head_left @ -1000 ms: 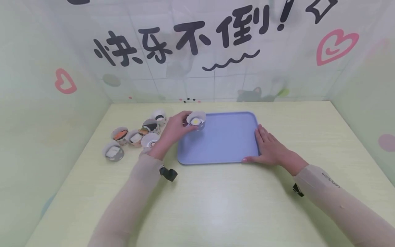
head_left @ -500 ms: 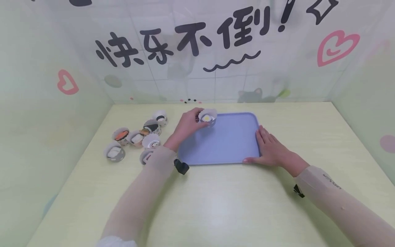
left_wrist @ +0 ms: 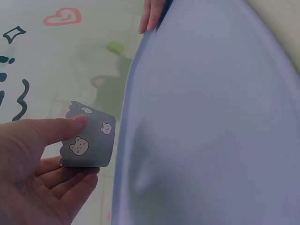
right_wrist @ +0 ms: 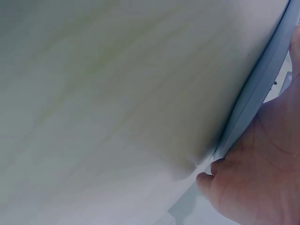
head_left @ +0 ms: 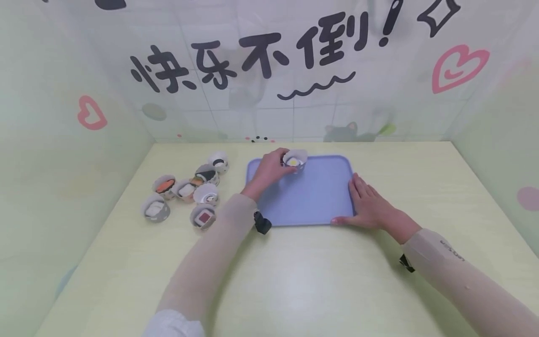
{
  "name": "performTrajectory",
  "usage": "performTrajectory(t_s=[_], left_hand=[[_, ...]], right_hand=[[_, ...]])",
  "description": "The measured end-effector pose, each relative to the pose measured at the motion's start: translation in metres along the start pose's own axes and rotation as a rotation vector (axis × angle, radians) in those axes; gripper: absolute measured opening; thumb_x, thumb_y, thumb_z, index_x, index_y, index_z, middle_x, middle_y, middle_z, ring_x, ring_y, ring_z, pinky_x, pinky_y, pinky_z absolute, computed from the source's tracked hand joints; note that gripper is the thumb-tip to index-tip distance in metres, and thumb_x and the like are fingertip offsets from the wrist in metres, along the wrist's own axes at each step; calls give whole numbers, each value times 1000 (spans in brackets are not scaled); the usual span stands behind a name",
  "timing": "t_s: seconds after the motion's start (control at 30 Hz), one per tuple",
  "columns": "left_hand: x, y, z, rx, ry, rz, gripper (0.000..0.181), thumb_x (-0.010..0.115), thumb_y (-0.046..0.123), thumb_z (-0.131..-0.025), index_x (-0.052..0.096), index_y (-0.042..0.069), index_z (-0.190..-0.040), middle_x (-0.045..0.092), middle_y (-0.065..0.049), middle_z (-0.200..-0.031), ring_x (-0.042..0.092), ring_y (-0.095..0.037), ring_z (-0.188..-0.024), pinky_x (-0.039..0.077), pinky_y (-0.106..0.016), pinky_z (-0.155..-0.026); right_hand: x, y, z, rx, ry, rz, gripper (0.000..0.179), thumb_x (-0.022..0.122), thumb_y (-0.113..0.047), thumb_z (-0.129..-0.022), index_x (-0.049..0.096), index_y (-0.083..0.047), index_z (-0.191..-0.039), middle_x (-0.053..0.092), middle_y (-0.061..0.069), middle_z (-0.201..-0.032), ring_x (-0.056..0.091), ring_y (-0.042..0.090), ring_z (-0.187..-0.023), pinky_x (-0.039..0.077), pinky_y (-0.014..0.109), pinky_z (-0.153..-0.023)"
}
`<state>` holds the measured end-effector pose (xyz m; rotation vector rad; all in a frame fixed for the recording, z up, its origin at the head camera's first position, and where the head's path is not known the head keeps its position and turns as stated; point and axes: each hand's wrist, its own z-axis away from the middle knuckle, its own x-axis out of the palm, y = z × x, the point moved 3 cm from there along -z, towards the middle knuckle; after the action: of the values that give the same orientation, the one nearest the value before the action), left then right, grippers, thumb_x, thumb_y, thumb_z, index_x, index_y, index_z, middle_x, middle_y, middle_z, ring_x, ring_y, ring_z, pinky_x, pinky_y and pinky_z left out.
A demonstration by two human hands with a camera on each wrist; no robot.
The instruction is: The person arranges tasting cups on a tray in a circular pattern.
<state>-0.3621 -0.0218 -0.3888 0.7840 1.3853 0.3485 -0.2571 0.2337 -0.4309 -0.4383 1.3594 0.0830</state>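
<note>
My left hand [head_left: 269, 171] pinches a grey paper baking cup [head_left: 301, 166] over the back of the blue tray [head_left: 307, 201]. Something white with a yellow centre, like a boiled egg half, sits inside the cup. Little bear faces decorate the cup's side [left_wrist: 96, 136] in the left wrist view, where the thumb lies on one side and the fingers on the other. My right hand [head_left: 370, 204] rests against the tray's right edge, fingers straight along it and thumb at the front corner. The right wrist view shows the palm [right_wrist: 267, 164] beside the tray rim [right_wrist: 255, 89].
Several more paper cups with small food pieces stand left of the tray, among them one with an orange piece [head_left: 164, 185], one with white pieces [head_left: 156, 209] and one with a dark red square [head_left: 203, 217]. A printed wall [head_left: 252, 124] closes off the table's back.
My left hand has carried the cup to the right, from the tray's left back corner further over it. The cup with the dark red square has come into sight. My right hand stays put.
</note>
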Motion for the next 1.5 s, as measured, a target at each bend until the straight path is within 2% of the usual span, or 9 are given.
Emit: performTrajectory(t_s=[0.17, 0.37, 0.67, 0.87, 1.0, 1.13, 1.3, 1.5], left_hand=[[8, -2, -8, -17, -20, -24, 59, 77, 23, -88, 54, 4, -138, 66, -13, -127, 62, -25, -110, 52, -38, -96], [16, -5, -15, -41, -35, -30, 57, 77, 20, -87, 54, 3, -137, 64, -14, -131, 61, -26, -114, 50, -39, -102], [22, -5, -20, -94, -14, -50, 61, 76, 20, -88, 50, 4, -142, 61, -14, -137, 60, -28, -122, 50, -39, -105], [20, -1, -21, -127, 1, -82, 70, 77, 20, -88, 44, 4, -147, 55, -16, -145, 53, -31, -134, 45, -41, -113], [20, -2, -20, -140, -3, -78, 75, 77, 22, -87, 40, 3, -150, 53, -17, -147, 51, -32, -135, 43, -42, -115], [18, -6, -20, -163, 4, -34, 82, 78, 21, -87, 32, 4, -153, 54, -15, -147, 52, -30, -135, 43, -41, -115], [11, -8, -16, -187, 7, 40, 93, 79, 21, -85, 21, 5, -157, 47, -12, -154, 45, -29, -141, 37, -41, -120], [-4, -2, -6, -179, -5, 95, 96, 80, 23, -85, 19, 6, -157, 37, -10, -160, 43, -29, -144, 36, -42, -120]], right_hand=[[-1, -3, 1, 0, -2, -4, 124, 65, -70, -81, 9, 15, -153, 0, 36, -161, 8, 52, -150, 16, 63, -123], [-1, -4, 3, 5, -3, 1, 124, 65, -70, -81, 10, 15, -153, 0, 36, -162, 8, 51, -151, 15, 63, -123], [-3, -7, 8, -1, 14, -8, 122, 66, -68, -81, 12, 15, -152, 2, 37, -161, 9, 52, -150, 16, 64, -123], [-4, -8, 6, 1, 20, -1, 122, 66, -68, -81, 13, 15, -152, 2, 37, -161, 10, 52, -150, 17, 64, -123], [-3, -7, 5, 9, 5, 0, 122, 66, -68, -81, 12, 14, -153, 0, 36, -162, 8, 51, -151, 15, 64, -123], [-3, -7, 4, 8, -7, -4, 122, 66, -68, -81, 12, 14, -153, 0, 36, -162, 7, 51, -151, 13, 64, -123], [-4, -8, 5, 7, -13, -5, 121, 66, -68, -81, 13, 15, -153, 0, 36, -162, 7, 51, -151, 13, 64, -123], [-3, -8, 4, 14, -21, -5, 121, 65, -69, -82, 12, 14, -153, -1, 36, -162, 6, 51, -151, 12, 64, -123]])
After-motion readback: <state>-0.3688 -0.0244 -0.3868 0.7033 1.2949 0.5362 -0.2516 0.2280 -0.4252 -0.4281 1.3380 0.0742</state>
